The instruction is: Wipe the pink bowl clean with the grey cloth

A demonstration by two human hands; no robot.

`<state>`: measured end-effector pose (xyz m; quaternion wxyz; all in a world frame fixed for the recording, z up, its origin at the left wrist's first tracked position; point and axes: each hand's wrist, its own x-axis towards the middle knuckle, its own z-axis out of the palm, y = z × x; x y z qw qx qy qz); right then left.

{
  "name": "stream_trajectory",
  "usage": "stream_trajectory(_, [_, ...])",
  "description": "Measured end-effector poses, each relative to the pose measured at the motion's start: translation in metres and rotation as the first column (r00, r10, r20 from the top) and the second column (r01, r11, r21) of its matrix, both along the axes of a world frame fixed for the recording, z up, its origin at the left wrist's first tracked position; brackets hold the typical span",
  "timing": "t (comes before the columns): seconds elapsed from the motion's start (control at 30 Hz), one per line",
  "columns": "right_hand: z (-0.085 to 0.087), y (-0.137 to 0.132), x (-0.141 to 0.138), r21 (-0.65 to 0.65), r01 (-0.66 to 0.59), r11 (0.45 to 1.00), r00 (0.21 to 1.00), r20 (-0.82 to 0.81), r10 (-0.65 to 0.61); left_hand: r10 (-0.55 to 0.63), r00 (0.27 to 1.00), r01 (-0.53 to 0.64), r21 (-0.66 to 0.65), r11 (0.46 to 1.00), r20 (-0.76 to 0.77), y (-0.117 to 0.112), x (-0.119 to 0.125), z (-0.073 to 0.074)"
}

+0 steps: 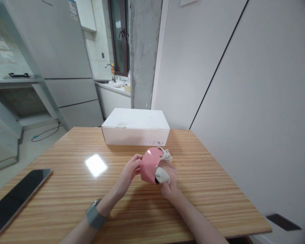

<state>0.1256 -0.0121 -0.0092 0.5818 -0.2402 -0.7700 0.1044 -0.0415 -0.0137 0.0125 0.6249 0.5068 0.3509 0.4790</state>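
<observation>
A glossy pink rounded shell (150, 165) is held up above the middle of the table; its exact kind is unclear. My left hand (129, 173) grips its left side, fingers curled against the surface. On the other side, my right hand (170, 188) has its fingers closed on a whitish cloth (162, 175), which is bunched against the shell's open right side. Part of the same cloth, or a similar one, sticks out at the top right. The right fingertips are partly hidden by cloth and shell. A small dark spot shows at the shell's lower edge.
A white box (136, 135) lies at the far edge of the wood-grain table (208, 189). To the left is a dark phone or tablet (17, 201). A pale wall (256, 101) runs close along the right. Behind stand a fridge (53, 44) and a sink counter.
</observation>
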Motion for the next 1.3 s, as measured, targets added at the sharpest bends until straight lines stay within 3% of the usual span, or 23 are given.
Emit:
stream_trajectory(0.1, [0.002, -0.002, -0.001, 0.127, -0.047, 0.991, 0.979, 0.202, 0.021, 0.105, 0.995, -0.104, -0.04, 0.994, 0.006, 0.007, 0.002, -0.009])
stream_trajectory(0.2, [0.002, -0.003, -0.003, 0.181, -0.062, 0.981, 0.952, 0.307, 0.004, 0.135, 0.987, -0.135, 0.007, 0.991, -0.085, 0.003, 0.004, -0.005])
stream_trajectory(0.37, [0.003, -0.005, 0.0, 0.026, -0.063, 0.998, 0.971, 0.233, 0.055, 0.056, 0.987, -0.044, 0.083, 0.996, -0.152, -0.009, 0.006, 0.008])
stream_trajectory(0.47, [0.002, -0.003, -0.001, -0.172, -0.104, 0.98, 0.995, -0.005, 0.104, 0.059, 0.973, -0.027, 0.143, 0.989, -0.223, -0.012, 0.007, 0.009])
stream_trajectory(0.53, [0.0, 0.001, -0.006, -0.401, -0.184, 0.897, 0.946, -0.321, 0.05, 0.083, 0.967, -0.031, 0.213, 0.977, -0.239, -0.011, 0.008, 0.006])
stream_trajectory(0.6, [0.0, 0.007, -0.011, -0.561, -0.29, 0.775, 0.833, -0.547, -0.085, 0.125, 0.968, -0.052, 0.312, 0.949, -0.219, -0.009, 0.009, 0.001])
stream_trajectory(0.7, [0.001, 0.018, -0.016, -0.642, -0.368, 0.673, 0.752, -0.631, -0.19, 0.19, 0.968, -0.121, 0.359, 0.925, -0.163, -0.003, 0.01, -0.006])
stream_trajectory(0.77, [0.002, 0.023, -0.015, -0.688, -0.453, 0.566, 0.704, -0.666, -0.245, 0.208, 0.972, -0.176, 0.256, 0.951, -0.105, 0.001, 0.008, -0.009])
stream_trajectory(0.87, [0.002, 0.029, -0.009, -0.7, -0.613, 0.366, 0.6, -0.714, -0.362, 0.2, 0.979, -0.201, 0.015, 0.98, 0.033, 0.006, 0.004, -0.012])
stream_trajectory(0.9, [0.002, 0.031, -0.006, -0.68, -0.661, 0.316, 0.56, -0.728, -0.395, 0.204, 0.976, -0.201, -0.052, 0.978, 0.08, 0.007, 0.003, -0.013])
stream_trajectory(0.97, [0.001, 0.035, 0.001, -0.639, -0.719, 0.273, 0.504, -0.75, -0.427, 0.225, 0.963, -0.202, -0.159, 0.966, 0.148, 0.01, 0.001, -0.014])
stream_trajectory(1.1, [0.002, 0.043, 0.013, -0.604, -0.747, 0.278, 0.447, -0.766, -0.461, 0.268, 0.94, -0.202, -0.291, 0.935, 0.211, 0.015, -0.004, -0.013])
stream_trajectory(1.3, [0.011, 0.044, 0.024, -0.551, -0.694, 0.463, 0.221, -0.775, -0.592, 0.231, 0.931, -0.13, -0.334, 0.934, 0.283, 0.017, -0.013, -0.002])
